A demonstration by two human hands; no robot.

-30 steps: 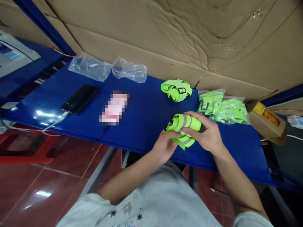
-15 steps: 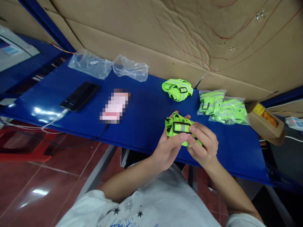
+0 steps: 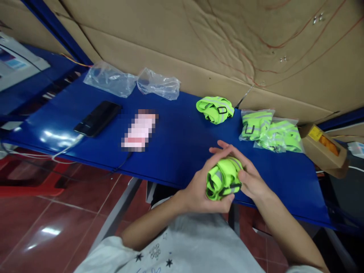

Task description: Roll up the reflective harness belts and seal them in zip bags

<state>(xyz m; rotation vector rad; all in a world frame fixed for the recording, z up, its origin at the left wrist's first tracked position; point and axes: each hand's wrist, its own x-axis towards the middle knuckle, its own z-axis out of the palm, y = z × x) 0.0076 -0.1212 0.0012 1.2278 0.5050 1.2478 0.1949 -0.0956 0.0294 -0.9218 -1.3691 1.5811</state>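
Note:
A rolled-up fluorescent yellow-green reflective strap (image 3: 224, 176) with grey stripes and black fittings is held between both hands, in front of my body at the table's near edge. My left hand (image 3: 199, 189) wraps round its left side and underside, the thumb below. My right hand (image 3: 251, 178) grips the right side, with fingers over the far side. Beyond them on the table lies another bundled reflective strap (image 3: 215, 109) with a black buckle. To its right are two clear bags holding the same kind of strap, a left bag (image 3: 256, 124) and a right bag (image 3: 284, 135).
The blue table (image 3: 170, 151) bears two crumpled clear bags (image 3: 113, 80), a black phone (image 3: 98, 118) on a white cable, and a blurred-out pink device (image 3: 140, 131). A brown box (image 3: 324, 149) stands at the right edge. Cardboard (image 3: 170, 45) with red wires backs the table.
Both hands have turned the strap roll so its coiled end faces up, and brought it lower and closer to my body. The buckle face no longer shows. The view has shifted slightly.

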